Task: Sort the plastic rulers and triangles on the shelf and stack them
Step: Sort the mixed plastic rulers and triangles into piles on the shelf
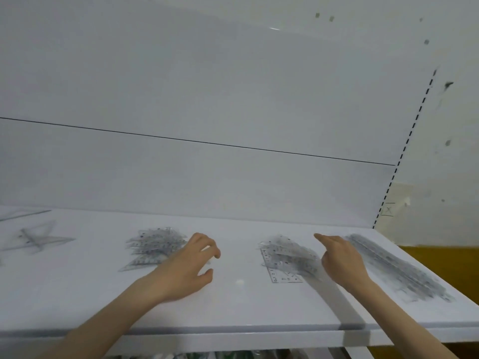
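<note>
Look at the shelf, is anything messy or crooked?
Yes. The middle pile of clear triangles is fanned out unevenly, with one numbered piece poking out toward the front. At the far left, loose triangles lie crossed over each other instead of stacked.

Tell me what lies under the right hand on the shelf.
The right edge of the middle pile of clear rulers runs under the right hand, on the white shelf. What lies beneath the palm is covered.

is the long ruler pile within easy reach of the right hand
Probably yes: the right hand is just beside the long ruler pile, with only bare shelf between them.
</note>
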`<state>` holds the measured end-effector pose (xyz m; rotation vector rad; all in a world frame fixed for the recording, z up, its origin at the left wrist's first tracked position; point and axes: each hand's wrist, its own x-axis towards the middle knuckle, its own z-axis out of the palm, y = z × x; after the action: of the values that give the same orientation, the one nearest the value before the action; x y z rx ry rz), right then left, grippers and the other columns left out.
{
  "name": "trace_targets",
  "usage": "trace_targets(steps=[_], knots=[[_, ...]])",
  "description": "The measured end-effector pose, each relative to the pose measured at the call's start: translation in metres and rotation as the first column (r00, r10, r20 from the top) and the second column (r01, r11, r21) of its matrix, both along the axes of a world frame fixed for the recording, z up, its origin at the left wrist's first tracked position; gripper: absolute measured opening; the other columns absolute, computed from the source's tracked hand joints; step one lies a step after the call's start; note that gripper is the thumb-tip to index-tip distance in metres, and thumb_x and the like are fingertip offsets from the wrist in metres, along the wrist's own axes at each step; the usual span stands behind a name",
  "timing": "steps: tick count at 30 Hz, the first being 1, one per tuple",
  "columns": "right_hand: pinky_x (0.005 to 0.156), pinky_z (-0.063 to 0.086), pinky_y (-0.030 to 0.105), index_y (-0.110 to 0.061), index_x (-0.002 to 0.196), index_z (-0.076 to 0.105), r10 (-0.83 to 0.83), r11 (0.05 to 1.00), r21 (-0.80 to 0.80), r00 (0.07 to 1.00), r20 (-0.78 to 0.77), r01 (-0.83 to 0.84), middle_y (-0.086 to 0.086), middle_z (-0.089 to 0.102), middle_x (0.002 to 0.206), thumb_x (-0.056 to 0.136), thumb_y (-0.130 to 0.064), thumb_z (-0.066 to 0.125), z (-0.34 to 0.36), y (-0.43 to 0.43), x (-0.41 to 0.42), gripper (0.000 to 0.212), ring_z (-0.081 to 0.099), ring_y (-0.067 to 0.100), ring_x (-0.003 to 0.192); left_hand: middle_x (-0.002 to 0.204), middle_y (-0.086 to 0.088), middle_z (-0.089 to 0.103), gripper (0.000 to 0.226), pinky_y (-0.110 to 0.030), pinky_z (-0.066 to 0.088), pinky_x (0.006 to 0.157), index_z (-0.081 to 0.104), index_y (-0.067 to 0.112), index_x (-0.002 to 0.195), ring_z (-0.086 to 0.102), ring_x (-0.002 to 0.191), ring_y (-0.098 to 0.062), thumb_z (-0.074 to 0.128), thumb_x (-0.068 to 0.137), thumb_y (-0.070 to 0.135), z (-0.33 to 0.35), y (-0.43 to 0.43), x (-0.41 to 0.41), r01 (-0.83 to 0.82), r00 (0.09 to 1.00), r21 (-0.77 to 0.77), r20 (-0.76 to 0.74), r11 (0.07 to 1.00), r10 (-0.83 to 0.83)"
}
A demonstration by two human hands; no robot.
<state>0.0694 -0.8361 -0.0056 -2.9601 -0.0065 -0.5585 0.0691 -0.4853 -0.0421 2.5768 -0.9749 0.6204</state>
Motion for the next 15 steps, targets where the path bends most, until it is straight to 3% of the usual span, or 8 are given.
trace_targets(steps=[4,7,11,15], knots=[[0.089,0.046,0.033,-0.021,0.131,0.057,0.058,0.996,0.062,0.995,0.078,-0.063,0.005,0.06,0.129,0.085,0.004,0.042,0.01,0.048,0.002,0.055,0.054,0.026,0.117,0.117,0.009,0.049,0.036,-0.032,0.045,0.089,0.057,0.021,0.106,0.034,0.117,-0.003,0.036,0.082,0.039,0.01,0.036,-0.004,-0.027,1.0,-0.01,0.01,1.0,0.027],[0.08,0.047,0.034,-0.018,0.117,0.068,0.221,0.967,0.097,0.963,0.152,-0.237,0.005,0.066,0.118,0.079,0.008,0.049,0.015,0.117,0.009,0.05,0.061,0.027,0.107,0.118,0.005,0.052,0.044,-0.026,0.045,0.086,0.061,0.016,0.106,0.034,0.118,-0.007,0.035,0.08,0.04,0.022,0.082,-0.012,-0.08,0.997,-0.004,-0.007,0.997,0.08],[0.074,0.051,0.033,-0.018,0.103,0.074,0.486,0.858,0.084,0.855,0.18,-0.506,0.003,0.071,0.105,0.073,0.009,0.053,0.023,0.241,0.02,0.045,0.067,0.025,0.093,0.118,0.008,0.049,0.036,-0.025,0.046,0.085,0.058,0.019,0.106,0.034,0.117,-0.002,0.037,0.083,0.038,0.023,0.179,-0.03,-0.206,0.978,-0.045,-0.024,0.978,0.205],[0.085,0.045,0.026,-0.022,0.115,0.069,0.659,0.739,0.079,0.742,0.125,-0.669,-0.004,0.067,0.117,0.083,-0.011,0.045,0.016,0.366,0.029,0.042,0.061,0.017,0.109,0.119,0.014,0.043,0.036,-0.024,0.039,0.097,0.055,0.026,0.109,0.029,0.115,0.007,0.04,0.083,0.046,0.013,0.287,-0.047,-0.374,0.918,-0.049,-0.159,0.926,0.363]])
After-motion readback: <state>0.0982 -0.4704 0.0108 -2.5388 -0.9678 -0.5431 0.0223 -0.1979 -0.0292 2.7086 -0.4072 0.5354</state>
